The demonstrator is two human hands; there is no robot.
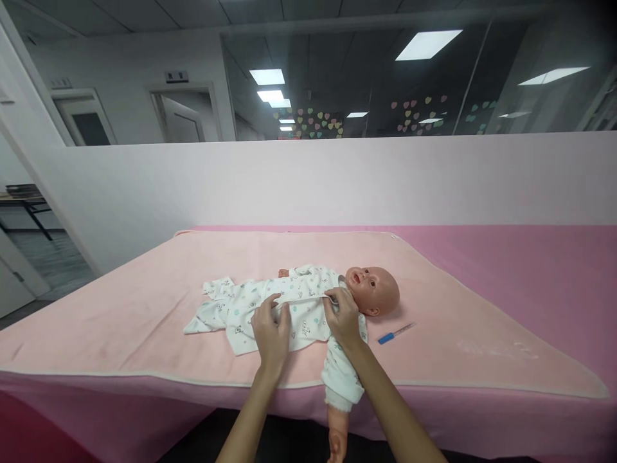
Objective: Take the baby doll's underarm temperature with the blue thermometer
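A baby doll (376,290) lies on its back, its head to the right, in a white printed top (308,325) and matching trousers (212,315). Over its chest, my left hand (271,328) pinches the white front edge of the top near the waist. Higher up, close to the doll's neck, my right hand (343,315) grips the same edge, which stretches almost straight between both hands. One doll arm (338,427) in a bunched sleeve hangs past the table's front edge, beneath my right forearm. What lies under my fingertips is partly hidden.
Beside the doll's head lies a thin clear stick with a blue end (395,333), resembling a thermometer. A peach blanket (120,308) with a pale border covers the pink tabletop (544,276). Behind stands a white low wall (337,183) with glass above it.
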